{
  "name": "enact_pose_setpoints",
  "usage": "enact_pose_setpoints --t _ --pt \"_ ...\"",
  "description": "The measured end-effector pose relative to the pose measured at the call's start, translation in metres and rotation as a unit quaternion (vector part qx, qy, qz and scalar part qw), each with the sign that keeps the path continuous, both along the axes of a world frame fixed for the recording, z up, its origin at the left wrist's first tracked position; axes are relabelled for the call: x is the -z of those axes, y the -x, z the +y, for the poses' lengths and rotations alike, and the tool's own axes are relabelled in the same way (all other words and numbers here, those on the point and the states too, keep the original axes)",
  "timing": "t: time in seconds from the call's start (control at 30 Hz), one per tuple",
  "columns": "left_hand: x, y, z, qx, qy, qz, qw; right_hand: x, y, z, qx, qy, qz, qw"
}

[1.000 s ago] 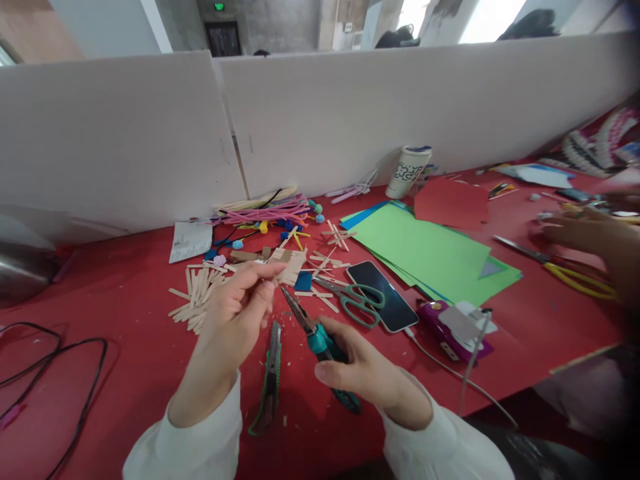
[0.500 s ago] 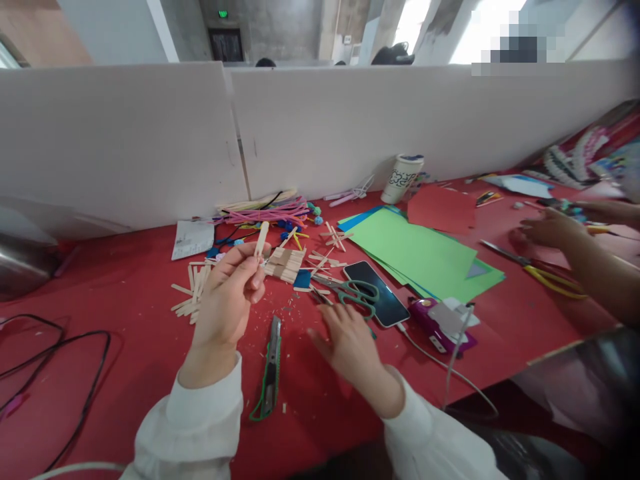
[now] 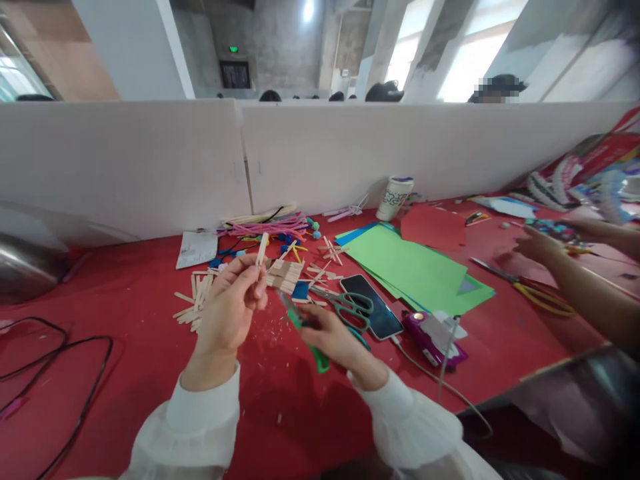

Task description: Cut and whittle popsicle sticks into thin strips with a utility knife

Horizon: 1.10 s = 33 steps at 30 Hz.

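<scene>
Our left hand (image 3: 231, 303) pinched 1 flat pale wooden stick (image 3: 262, 250), baring its tip; our right hand (image 3: 334, 335) gripped a slim green knife (image 3: 321, 360).

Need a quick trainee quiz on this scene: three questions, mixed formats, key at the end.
1. Short answer: which of the person's hands pinches the raised wooden craft stick?

2. Multiple choice: the right hand grips:
a) green paper
b) a utility knife
c) a smartphone

3. True or false: the paper cup stands upright near the white partition.

Key: 1. The left hand. 2. b. 3. True.
</scene>
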<state>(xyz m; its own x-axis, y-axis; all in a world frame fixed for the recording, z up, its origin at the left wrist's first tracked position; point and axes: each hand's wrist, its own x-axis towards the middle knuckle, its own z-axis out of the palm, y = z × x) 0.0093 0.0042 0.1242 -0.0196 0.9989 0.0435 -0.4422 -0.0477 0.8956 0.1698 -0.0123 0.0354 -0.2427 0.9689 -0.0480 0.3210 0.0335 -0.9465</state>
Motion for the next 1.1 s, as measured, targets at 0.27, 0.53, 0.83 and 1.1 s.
enact_pose_setpoints --t 0.27,0.53,0.83,1.1 --pt "0.004 -0.012 -0.004 0.03 0.027 0.043 0.998 -0.08 -0.016 0.025 0.058 -0.167 0.137 0.975" --pt "0.036 -0.012 -0.008 0.18 0.11 0.105 0.972 -0.048 -0.003 0.038 0.002 -0.007 0.159 0.987" --pt "0.118 -0.004 -0.029 0.095 0.021 0.535 0.839 0.042 -0.019 -0.022 0.099 0.074 -0.002 0.992" --pt "0.144 -0.003 -0.042 0.079 0.02 0.593 0.801 0.057 -0.021 -0.082 0.05 -0.133 -0.207 0.968"
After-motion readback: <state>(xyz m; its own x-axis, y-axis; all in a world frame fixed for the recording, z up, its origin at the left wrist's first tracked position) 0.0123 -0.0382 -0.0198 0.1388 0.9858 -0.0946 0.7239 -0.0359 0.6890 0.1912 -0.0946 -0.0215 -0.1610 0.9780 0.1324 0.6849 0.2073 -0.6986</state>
